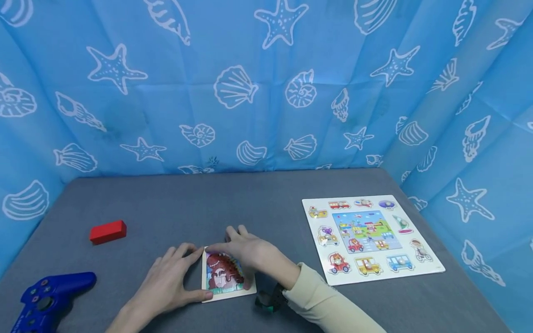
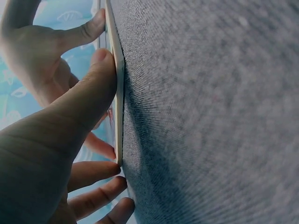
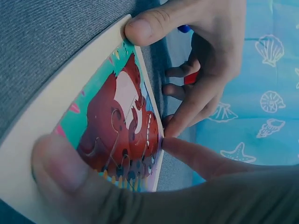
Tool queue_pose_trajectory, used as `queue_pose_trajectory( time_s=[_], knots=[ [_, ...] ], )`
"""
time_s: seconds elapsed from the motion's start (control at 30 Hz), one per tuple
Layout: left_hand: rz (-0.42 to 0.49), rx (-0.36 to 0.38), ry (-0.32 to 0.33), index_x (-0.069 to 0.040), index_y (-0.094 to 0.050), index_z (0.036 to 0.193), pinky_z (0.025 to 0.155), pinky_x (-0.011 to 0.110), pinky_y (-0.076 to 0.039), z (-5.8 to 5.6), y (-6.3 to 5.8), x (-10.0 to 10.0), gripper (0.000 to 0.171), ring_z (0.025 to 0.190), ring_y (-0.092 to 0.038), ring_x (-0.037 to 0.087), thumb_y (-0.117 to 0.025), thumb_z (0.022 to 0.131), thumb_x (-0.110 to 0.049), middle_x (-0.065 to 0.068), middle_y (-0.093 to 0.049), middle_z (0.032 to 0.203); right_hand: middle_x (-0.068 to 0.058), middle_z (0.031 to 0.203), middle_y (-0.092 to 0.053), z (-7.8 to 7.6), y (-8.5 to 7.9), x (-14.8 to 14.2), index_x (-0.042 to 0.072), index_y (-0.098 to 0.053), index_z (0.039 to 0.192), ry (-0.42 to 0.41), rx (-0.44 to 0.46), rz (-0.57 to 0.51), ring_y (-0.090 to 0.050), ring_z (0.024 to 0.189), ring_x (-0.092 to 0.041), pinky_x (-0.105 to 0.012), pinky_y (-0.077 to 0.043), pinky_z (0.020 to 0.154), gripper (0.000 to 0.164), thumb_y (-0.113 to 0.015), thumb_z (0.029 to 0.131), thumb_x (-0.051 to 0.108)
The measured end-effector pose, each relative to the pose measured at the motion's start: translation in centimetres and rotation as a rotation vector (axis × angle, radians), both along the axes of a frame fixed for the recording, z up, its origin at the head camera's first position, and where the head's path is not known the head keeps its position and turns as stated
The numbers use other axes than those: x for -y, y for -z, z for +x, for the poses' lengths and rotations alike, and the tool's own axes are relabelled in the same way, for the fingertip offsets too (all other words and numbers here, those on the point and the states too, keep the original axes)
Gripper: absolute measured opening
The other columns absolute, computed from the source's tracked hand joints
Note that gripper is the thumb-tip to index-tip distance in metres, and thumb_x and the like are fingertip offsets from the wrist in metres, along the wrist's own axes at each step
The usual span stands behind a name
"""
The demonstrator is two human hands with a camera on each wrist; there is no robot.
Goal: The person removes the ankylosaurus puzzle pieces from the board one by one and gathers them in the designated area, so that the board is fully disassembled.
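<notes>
A small wooden jigsaw puzzle [image 1: 224, 274] with a red-brown dinosaur picture lies on the grey table between both hands. In the right wrist view its pieces sit together inside a pale wooden frame [image 3: 35, 112]. My left hand [image 1: 164, 280] holds the left side, thumb at the near left corner and index finger by the far left corner. From the right, my right hand [image 1: 250, 254] spans the puzzle, its thumb [image 3: 60, 163] on the right border and index fingertip at the far left corner. The left wrist view shows the frame's thin edge [image 2: 120, 107] low against the cloth.
A white peg puzzle board [image 1: 318, 240] with vehicle pieces lies to the right. On the left are a red block [image 1: 108, 232] and a blue game controller [image 1: 50, 296]. A dark object [image 1: 268, 298] lies beside the right wrist. Blue shell-print curtains [image 1: 266, 120] hang behind the table.
</notes>
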State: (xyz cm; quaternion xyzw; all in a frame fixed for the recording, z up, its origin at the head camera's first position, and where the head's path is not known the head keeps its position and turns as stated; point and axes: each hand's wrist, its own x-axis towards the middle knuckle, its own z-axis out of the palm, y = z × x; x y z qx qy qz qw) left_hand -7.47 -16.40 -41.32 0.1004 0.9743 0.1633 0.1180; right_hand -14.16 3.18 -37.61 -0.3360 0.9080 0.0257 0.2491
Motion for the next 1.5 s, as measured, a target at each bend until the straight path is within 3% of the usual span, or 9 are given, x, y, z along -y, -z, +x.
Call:
queue_pose_trajectory(
  time_s=[0.17, 0.43, 0.73, 0.9, 1.07, 1.27, 1.5],
  knots=[
    [0.006, -0.003, 0.004, -0.017, -0.059, 0.145, 0.083, 0.051, -0.05, -0.1, -0.1, 0.0, 0.109, 0.109, -0.055, 0.025, -0.078, 0.06, -0.081, 0.006, -0.057, 0.138, 0.003, 0.135, -0.045, -0.4, 0.0, 0.0, 0.057, -0.035, 0.151, -0.016, 0.002, -0.005, -0.042, 0.111, -0.014, -0.032, -0.055, 0.086, 0.121, -0.103, 0.055, 0.031],
    [0.005, -0.017, 0.008, -0.016, -0.06, 0.145, 0.078, 0.046, -0.047, -0.1, 0.0, 0.0, 0.109, 0.106, -0.054, 0.023, -0.08, 0.059, -0.081, 0.006, -0.057, 0.137, 0.002, 0.142, -0.044, -0.7, -0.1, 1.3, 0.045, -0.037, 0.146, -0.128, -0.064, 0.083, -0.045, 0.119, -0.017, -0.035, -0.055, 0.095, 0.115, -0.103, 0.052, 0.035],
    [0.007, -0.028, 0.016, -0.016, -0.06, 0.145, 0.075, 0.042, -0.045, -0.1, 0.1, 0.0, 0.108, 0.104, -0.053, 0.022, -0.08, 0.059, -0.08, 0.005, -0.057, 0.136, 0.006, 0.14, -0.045, -0.6, -0.3, 1.6, 0.048, -0.037, 0.147, -0.156, -0.133, 0.13, -0.044, 0.114, -0.014, -0.031, -0.054, 0.093, 0.117, -0.103, 0.051, 0.04],
    [0.009, -0.025, 0.013, -0.016, -0.061, 0.144, 0.074, 0.041, -0.045, -0.1, 0.1, 0.0, 0.108, 0.104, -0.053, 0.022, -0.08, 0.059, -0.08, 0.005, -0.057, 0.136, 0.007, 0.136, -0.046, -0.5, -0.5, 1.9, 0.043, -0.039, 0.143, -0.205, -0.163, 0.146, -0.044, 0.113, -0.013, -0.029, -0.052, 0.094, 0.112, -0.102, 0.051, 0.044],
    [0.004, -0.03, 0.016, -0.014, -0.062, 0.142, 0.075, 0.044, -0.047, -0.2, 0.1, 0.0, 0.108, 0.105, -0.054, 0.022, -0.08, 0.059, -0.08, 0.006, -0.057, 0.136, 0.007, 0.134, -0.046, -0.9, -0.6, 2.2, 0.039, -0.043, 0.138, -0.198, -0.133, 0.115, -0.043, 0.112, -0.012, -0.028, -0.051, 0.094, 0.104, -0.102, 0.053, 0.041],
    [-0.002, -0.027, 0.015, -0.014, -0.062, 0.142, 0.076, 0.046, -0.048, -0.2, 0.1, -0.1, 0.11, 0.105, -0.055, 0.023, -0.079, 0.058, -0.082, 0.006, -0.058, 0.137, 0.008, 0.132, -0.047, -1.3, -0.7, 1.9, 0.035, -0.047, 0.132, -0.183, -0.014, 0.033, -0.043, 0.11, -0.011, -0.027, -0.051, 0.089, 0.088, -0.1, 0.062, 0.031],
    [-0.014, -0.019, 0.003, -0.014, -0.06, 0.144, 0.076, 0.046, -0.047, -0.2, 0.1, -0.2, 0.11, 0.106, -0.054, 0.024, -0.08, 0.058, -0.081, 0.007, -0.058, 0.137, 0.007, 0.14, -0.048, -1.5, -0.5, 1.5, 0.038, -0.044, 0.144, -0.155, 0.02, 0.0, -0.046, 0.119, -0.013, -0.033, -0.053, 0.096, 0.098, -0.099, 0.064, 0.03]
  ],
)
